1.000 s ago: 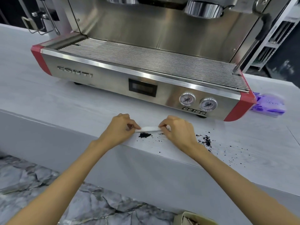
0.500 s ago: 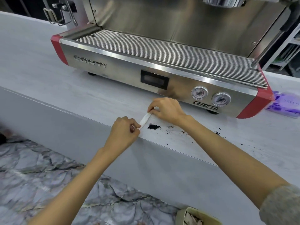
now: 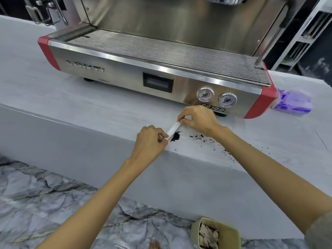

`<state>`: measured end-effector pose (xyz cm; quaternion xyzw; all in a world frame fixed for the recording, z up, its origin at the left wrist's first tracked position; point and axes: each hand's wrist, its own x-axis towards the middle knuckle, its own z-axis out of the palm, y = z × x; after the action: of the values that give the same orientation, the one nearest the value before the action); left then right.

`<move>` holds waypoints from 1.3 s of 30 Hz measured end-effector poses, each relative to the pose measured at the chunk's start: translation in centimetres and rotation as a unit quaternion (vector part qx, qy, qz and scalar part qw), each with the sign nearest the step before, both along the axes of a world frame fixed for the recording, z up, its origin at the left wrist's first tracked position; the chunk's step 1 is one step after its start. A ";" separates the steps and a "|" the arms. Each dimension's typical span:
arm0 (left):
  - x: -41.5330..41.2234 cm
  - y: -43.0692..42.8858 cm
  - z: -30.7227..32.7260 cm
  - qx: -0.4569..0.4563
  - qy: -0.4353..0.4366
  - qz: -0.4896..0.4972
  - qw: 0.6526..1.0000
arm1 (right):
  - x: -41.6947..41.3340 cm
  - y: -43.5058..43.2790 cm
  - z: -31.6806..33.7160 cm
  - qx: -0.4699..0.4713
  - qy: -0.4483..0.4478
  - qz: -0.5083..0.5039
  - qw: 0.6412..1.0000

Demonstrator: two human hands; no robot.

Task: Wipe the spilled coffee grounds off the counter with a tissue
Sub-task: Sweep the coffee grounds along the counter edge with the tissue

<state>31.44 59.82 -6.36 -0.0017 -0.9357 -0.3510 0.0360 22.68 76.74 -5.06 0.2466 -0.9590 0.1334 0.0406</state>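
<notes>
Mid-frame, your left hand [image 3: 150, 139] and right hand [image 3: 198, 119] each pinch an end of the rolled tissue [image 3: 172, 128], stretched just left of the heaped coffee grounds [image 3: 175, 136] on the surface [image 3: 89, 108]. Gathering step, apparently; next, sweep rightward through the scattered specks.

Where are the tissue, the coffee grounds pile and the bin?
tissue [image 3: 172, 127], head view, middle of the folded strip
coffee grounds pile [image 3: 175, 136], head view, its centre
bin [image 3: 231, 230], head view, right rim

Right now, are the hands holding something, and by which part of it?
Yes: the folded tissue. The left hand pinches its near end, the right hand its far end, beside the coffee grounds.
</notes>
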 end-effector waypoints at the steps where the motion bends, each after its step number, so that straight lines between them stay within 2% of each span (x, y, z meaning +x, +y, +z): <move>1: -0.2 -0.5 0.4 0.011 0.008 0.007 1.000 | 0.2 0.2 0.3 -0.021 0.002 -0.016 1.000; 4: -1.2 -1.8 1.4 0.019 0.043 0.001 0.999 | 1.0 0.4 1.5 -0.047 0.025 -0.056 0.997; 9: -3.3 -2.5 1.9 0.022 0.068 -0.029 0.997 | 3.1 0.8 2.9 -0.028 0.045 -0.119 0.991; 14: -4.2 -0.9 1.3 0.008 0.077 -0.068 0.995 | 4.8 1.9 2.4 -0.021 0.038 -0.202 0.978; 19: -5.2 0.2 0.2 -0.016 0.094 -0.071 0.993 | 4.7 2.1 0.9 0.006 0.050 -0.236 0.970; 22: -6.3 0.6 0.3 -0.022 0.110 -0.051 0.992 | 3.6 1.8 0.4 0.030 0.060 -0.232 0.971; 26: -7.8 1.1 0.3 -0.063 0.156 -0.052 0.984 | 2.8 1.5 0.3 0.134 0.126 -0.207 0.961; 29: -8.3 1.4 0.1 -0.076 0.160 -0.045 0.983 | 1.6 2.1 -0.7 0.164 0.155 -0.152 0.962; 36: -8.3 2.4 -0.1 -0.085 0.096 -0.047 0.991 | 0.6 2.9 -0.8 0.154 0.062 -0.094 0.982; 39: -7.8 2.0 -0.4 -0.090 0.086 -0.059 0.990 | 0.6 3.6 -1.2 0.098 0.052 -0.078 0.991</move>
<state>23.67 61.81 -6.72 -0.0902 -0.9553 -0.2649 0.0958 23.26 80.34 -6.31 0.1801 -0.9804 0.0224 0.0763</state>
